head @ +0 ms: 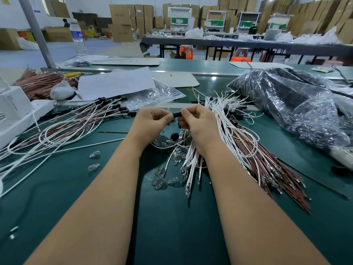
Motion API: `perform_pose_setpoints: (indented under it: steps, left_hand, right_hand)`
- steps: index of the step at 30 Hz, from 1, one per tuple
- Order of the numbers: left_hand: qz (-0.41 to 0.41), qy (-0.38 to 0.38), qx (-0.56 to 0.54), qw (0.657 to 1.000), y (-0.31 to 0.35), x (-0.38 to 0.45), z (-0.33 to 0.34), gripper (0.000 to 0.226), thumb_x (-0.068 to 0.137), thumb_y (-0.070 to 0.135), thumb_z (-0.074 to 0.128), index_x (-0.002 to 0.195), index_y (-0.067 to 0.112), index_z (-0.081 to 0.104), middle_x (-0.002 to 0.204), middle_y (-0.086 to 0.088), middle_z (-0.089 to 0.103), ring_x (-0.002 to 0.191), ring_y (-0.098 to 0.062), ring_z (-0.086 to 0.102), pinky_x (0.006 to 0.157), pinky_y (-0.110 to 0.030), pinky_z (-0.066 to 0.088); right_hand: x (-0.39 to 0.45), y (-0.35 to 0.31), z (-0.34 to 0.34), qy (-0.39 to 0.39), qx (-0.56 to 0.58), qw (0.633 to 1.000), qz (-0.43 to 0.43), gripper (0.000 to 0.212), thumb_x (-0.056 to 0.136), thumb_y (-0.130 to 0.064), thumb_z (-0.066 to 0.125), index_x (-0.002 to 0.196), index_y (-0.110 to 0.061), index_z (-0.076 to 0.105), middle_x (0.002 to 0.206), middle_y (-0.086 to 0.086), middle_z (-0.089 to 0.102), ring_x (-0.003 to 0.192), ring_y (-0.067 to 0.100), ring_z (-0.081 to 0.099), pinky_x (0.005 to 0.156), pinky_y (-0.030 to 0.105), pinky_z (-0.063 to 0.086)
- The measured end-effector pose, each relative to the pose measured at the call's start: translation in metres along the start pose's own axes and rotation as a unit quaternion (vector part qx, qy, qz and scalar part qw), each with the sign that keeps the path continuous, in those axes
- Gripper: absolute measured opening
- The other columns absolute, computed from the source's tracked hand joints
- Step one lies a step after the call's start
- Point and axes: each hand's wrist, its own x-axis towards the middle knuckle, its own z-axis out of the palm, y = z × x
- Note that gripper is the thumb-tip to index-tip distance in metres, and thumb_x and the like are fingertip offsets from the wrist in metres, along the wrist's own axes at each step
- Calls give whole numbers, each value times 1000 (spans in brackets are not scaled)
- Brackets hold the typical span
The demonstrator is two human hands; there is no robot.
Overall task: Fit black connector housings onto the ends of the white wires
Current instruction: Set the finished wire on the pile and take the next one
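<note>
A small black connector housing [177, 114] is held between my two hands above the green table. My left hand [152, 122] pinches its left end and my right hand [197, 122] pinches its right end. The wire going into it is hidden by my fingers. A loose bundle of white and brown wires [227, 138] with bare terminals lies under and to the right of my right hand. Wires with black housings fitted [114, 106] fan out to the left. One more black housing [174, 136] lies on the table just below my hands.
Several small clear glass bulbs [95, 155] are scattered on the green table [168, 217]. A big plastic bag of black parts [290, 100] fills the right. White boxes [13, 109], a sheet of paper [116, 83] and a water bottle [78, 38] are on the left.
</note>
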Motion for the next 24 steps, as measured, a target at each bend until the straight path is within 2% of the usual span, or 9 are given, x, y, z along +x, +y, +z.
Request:
perform_pose_setpoints:
  steps: [3,8,11,15,17,19,21,22,24]
  left_hand:
    - [-11,-8,-2,1000,1,0,1,8,90,13,66,87,13,74,79,-17,68,70,-13,53,70,-25,42]
    - [3,1,11,1000,1,0,2,13,92,16,64,94,9,75,73,5,68,59,5,55,62,-8,43]
    - [23,8,72,997,-3,1,-3,14,93,23,63,94,16,75,59,6,58,51,-6,45,54,-18,40]
    - [65,50,211,974,-2,4,-22,15,92,34,63,92,25,75,46,15,48,44,-4,41,54,-23,32]
    - [119,125,282,944,2,5,-33,18,92,33,64,95,21,76,58,13,54,60,-12,51,57,-26,33]
    - [138,254,360,887,2,7,-47,20,92,30,63,97,17,77,71,-4,61,75,-28,52,64,-31,31]
    - [74,370,398,836,-2,6,-58,19,92,27,61,101,20,76,85,-11,64,86,-30,48,72,-36,30]
    - [20,398,400,826,-4,5,-63,21,92,21,60,107,24,74,98,-11,63,97,-33,47,83,-40,32]
    - [-90,404,389,823,-9,2,-70,47,85,4,58,123,31,64,126,-10,51,121,-39,36,104,-50,24]
  right_hand:
    - [1,0,2,29,-2,1000,-1,13,95,-6,57,84,-12,61,71,3,66,56,3,61,62,21,52]
    - [3,-1,3,75,36,997,2,13,96,-7,55,87,-14,61,73,2,66,59,3,62,65,23,55]
    - [4,-3,0,114,87,990,5,13,98,-7,52,90,-14,60,80,4,66,68,8,62,68,23,54]
    - [4,-7,-6,156,120,980,-8,11,98,-7,52,93,-13,60,87,5,66,72,9,63,71,21,55]
    - [2,-8,-6,143,93,985,-14,13,97,-7,51,94,-14,62,83,1,67,70,5,63,69,19,54]
    - [0,-10,-5,132,63,989,-19,16,98,-6,49,95,-14,62,82,0,67,71,5,63,68,16,52]
    - [-2,-13,-7,140,16,989,-35,19,98,-5,46,95,-15,62,81,0,66,71,8,62,64,16,52]
    - [-2,-15,-8,148,-20,988,-48,20,97,-5,45,96,-15,63,81,0,66,70,9,62,61,17,51]
    - [-2,-16,-8,162,-114,977,-73,22,96,-5,44,97,-15,63,83,1,66,68,14,60,58,25,51]
